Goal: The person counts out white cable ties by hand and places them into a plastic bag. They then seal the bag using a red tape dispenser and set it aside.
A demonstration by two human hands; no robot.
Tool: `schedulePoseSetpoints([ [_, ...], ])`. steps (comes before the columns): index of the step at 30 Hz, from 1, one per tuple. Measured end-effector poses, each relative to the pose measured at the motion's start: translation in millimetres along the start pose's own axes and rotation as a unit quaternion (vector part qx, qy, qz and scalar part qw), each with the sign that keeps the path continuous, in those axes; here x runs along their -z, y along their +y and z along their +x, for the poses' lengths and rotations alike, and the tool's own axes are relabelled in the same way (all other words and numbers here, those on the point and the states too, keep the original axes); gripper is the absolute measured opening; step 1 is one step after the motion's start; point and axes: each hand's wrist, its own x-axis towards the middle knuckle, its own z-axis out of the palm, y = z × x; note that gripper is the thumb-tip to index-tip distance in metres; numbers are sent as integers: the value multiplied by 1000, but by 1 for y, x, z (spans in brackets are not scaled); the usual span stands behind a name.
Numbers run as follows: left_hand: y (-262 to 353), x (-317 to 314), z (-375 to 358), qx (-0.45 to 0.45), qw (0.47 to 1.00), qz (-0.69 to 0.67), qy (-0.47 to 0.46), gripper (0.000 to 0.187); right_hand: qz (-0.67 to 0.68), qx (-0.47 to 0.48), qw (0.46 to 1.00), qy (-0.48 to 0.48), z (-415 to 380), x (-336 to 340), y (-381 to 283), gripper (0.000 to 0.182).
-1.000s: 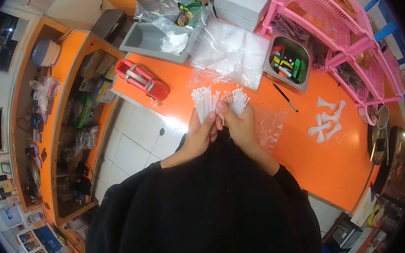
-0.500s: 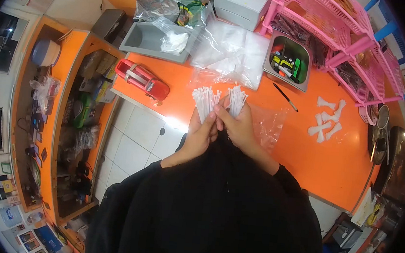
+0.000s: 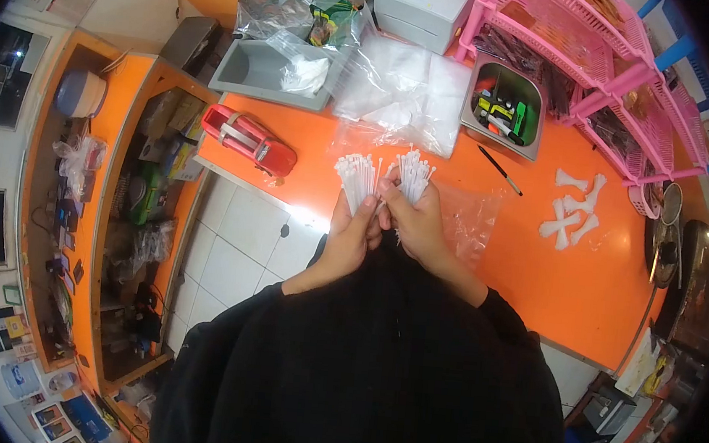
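My left hand [image 3: 348,239] is closed round a bundle of thin white sticks with small heads [image 3: 357,177], which fan out above the fingers. A second bundle of the same white sticks [image 3: 413,176] stands up out of my right hand [image 3: 421,226], also closed. Both hands are side by side over the front edge of the orange table [image 3: 550,298], thumbs and fingertips close together between the bundles. The lower ends of the sticks are mostly hidden by the fingers. Several small white bundles [image 3: 571,208] lie on the table at the right.
Behind the hands lie clear plastic bags [image 3: 404,91], between a grey tray [image 3: 245,77] and a metal bin of markers [image 3: 506,74]. A red tape dispenser [image 3: 252,143] sits at the left, a black pen [image 3: 501,170] and pink racks [image 3: 618,101] at the right.
The fingertips of my right hand have shifted slightly between the two bundles, and the stick heads have moved a little. Both hands keep their hold.
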Motion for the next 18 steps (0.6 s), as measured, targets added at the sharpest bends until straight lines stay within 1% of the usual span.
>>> schedulePoseSetpoints([
  [3,0,1,0,-7,1000,-3,-4,26,-9,29,999,-32,2,5,4,15],
  [6,-1,-1,-1,-15,1000,5,6,25,-21,29,999,-24,1,1,1,15],
  [9,1,-4,-1,-23,999,30,15,26,-61,29,997,-27,1,4,2,16],
  [15,7,-8,-4,-22,999,43,9,36,-57,13,998,-15,0,0,-1,15],
  [18,7,-6,-3,-22,999,42,-3,39,-61,17,998,-4,-1,0,1,9],
])
